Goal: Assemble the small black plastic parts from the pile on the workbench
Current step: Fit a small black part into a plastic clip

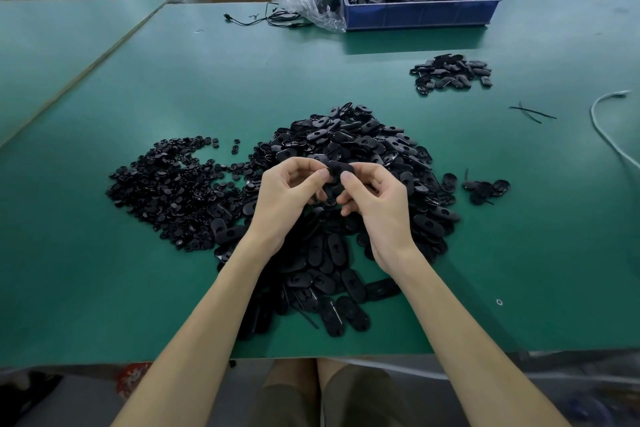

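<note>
Black plastic part (341, 167), small, oval and matte, is pinched between left hand (287, 204) and right hand (381, 208), close together over the pile (346, 135) mid-tabletop.

- Before me on the workbench (173, 80) lies the oval-part pile (346, 142), the round-part pile (166, 180) touching its left.
- Behind it to the right I see a small heap (450, 73), then the bin (415, 15), a bag (311, 3) left of it.

A left hand (287, 199) and a right hand (379, 203) pinch one black oval plastic part (341, 167). There are four heaps, their pieces too many to count: black oval plastic shells (346, 139) under the fingers, small round black plastic pieces (166, 180) to the left, a little cluster (485, 189) to the right, and a small heap (450, 72) beyond. One blue plastic crate (415, 15).
</note>
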A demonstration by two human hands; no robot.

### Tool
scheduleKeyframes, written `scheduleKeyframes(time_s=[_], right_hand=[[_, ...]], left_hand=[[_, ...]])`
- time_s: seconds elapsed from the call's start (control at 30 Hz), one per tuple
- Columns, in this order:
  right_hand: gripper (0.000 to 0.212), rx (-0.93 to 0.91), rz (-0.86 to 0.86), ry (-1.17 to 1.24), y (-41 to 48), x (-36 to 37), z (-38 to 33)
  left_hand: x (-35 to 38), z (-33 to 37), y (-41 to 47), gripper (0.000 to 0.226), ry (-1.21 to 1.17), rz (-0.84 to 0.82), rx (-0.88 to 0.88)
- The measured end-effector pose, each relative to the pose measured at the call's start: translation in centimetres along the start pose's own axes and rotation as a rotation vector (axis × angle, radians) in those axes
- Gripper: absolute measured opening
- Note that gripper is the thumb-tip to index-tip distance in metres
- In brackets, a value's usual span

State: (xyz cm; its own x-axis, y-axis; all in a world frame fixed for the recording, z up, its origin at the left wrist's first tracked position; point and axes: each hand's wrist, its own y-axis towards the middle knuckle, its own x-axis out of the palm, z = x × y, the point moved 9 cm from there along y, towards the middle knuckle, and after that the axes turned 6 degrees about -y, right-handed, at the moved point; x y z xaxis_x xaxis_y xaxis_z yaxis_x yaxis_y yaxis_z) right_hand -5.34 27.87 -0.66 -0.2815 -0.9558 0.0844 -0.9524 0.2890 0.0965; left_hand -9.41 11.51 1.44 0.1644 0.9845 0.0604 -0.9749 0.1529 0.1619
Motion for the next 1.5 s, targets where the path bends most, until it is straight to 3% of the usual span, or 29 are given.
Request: scheduleKeyframes(time_s=[0.33,1.5], right_hand=[[0.011,-0.001,0.022,-0.025,0.12,-0.13,0.13],[0.008,-0.015,-0.064,-0.031,0.17,0.54,0.39]], left_hand=[[0.37,0.19,0.0,0.003,0.085,-0.029,0.027],[0.05,0.2,0.12,0.016,0.052,-0.009,0.031]])
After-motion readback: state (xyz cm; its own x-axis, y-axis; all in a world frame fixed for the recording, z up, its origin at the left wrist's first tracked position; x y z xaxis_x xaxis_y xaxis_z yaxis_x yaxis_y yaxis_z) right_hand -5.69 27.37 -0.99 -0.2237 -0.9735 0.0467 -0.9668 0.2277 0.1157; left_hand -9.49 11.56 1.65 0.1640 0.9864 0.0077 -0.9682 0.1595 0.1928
